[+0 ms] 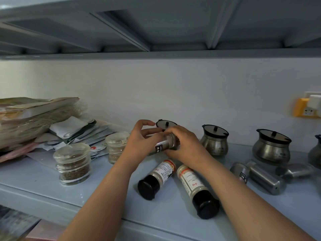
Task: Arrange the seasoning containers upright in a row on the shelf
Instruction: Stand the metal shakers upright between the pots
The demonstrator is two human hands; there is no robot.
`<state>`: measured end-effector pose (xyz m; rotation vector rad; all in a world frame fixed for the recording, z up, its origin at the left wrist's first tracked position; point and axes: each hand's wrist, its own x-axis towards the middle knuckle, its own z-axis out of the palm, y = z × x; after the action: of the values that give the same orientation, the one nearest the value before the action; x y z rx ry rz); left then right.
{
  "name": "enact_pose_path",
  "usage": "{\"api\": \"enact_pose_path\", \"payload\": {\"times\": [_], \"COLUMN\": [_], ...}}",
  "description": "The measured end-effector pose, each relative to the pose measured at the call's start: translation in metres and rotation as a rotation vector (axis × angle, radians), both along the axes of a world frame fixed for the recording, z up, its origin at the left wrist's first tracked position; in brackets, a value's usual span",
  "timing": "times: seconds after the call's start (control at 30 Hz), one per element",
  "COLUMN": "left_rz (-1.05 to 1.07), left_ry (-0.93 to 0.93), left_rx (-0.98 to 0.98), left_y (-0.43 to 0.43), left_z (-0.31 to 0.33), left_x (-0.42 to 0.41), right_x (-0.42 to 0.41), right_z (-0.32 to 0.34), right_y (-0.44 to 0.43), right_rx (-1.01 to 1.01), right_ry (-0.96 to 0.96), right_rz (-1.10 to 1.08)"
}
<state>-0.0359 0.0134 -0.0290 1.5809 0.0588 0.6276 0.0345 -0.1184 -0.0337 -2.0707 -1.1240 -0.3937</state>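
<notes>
Spanning the lower half of the frame, the pale blue shelf point(43, 185) carries everything. A slumped pile of papers and packets point(34, 119) fills its left end, which leaves the middle and right as the likely room for a row. Steel pots point(272, 146) point(214, 141) point(165, 123) with black lids stand upright along the back wall, the leftmost half hidden behind the hands; they look like the line to match. Two glass jars point(73, 164) point(117, 146) stand upright left of centre. Two plastic bottles point(159, 176) point(194, 186) lie on their sides at lower centre, black caps toward the camera. Three steel shakers point(265, 178) point(295, 170) point(240, 171) lie toppled at lower right, so most of the job looks undone. At centre one steel shaker point(165, 144) is held tilted between both hands; whether its base touches the shelf I cannot tell. The right hand point(184, 143) curls its fingers over the upper end. The left hand point(140, 145) cups the lower end, thumb on the barrel and forefinger lifted free, probably to swing it upright and steady it.
</notes>
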Motion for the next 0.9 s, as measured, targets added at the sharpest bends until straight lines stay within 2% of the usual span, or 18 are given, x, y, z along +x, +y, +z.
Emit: {"api": "enact_pose_path", "payload": {"times": [0.2, 0.37, 0.6, 0.9], "left_rz": [-0.017, -0.068, -0.04, 0.042], "left_ry": [0.01, 0.023, 0.021, 0.053], "left_rx": [-0.169, -0.179, -0.17, -0.044], "left_y": [0.002, 0.003, 0.007, 0.006], "left_z": [-0.003, -0.006, -0.009, -0.012], "left_x": [0.005, 0.008, 0.012, 0.014], "right_x": [0.004, 0.005, 0.006, 0.007], "right_z": [-0.002, -0.004, -0.005, -0.008], "right_y": [-0.001, 0.002, 0.004, 0.006], "right_rx": [0.222, 0.311, 0.188, 0.097], "right_ry": [0.144, 0.281, 0.366, 0.391], "right_rz": [-0.118, -0.124, -0.068, -0.048]}}
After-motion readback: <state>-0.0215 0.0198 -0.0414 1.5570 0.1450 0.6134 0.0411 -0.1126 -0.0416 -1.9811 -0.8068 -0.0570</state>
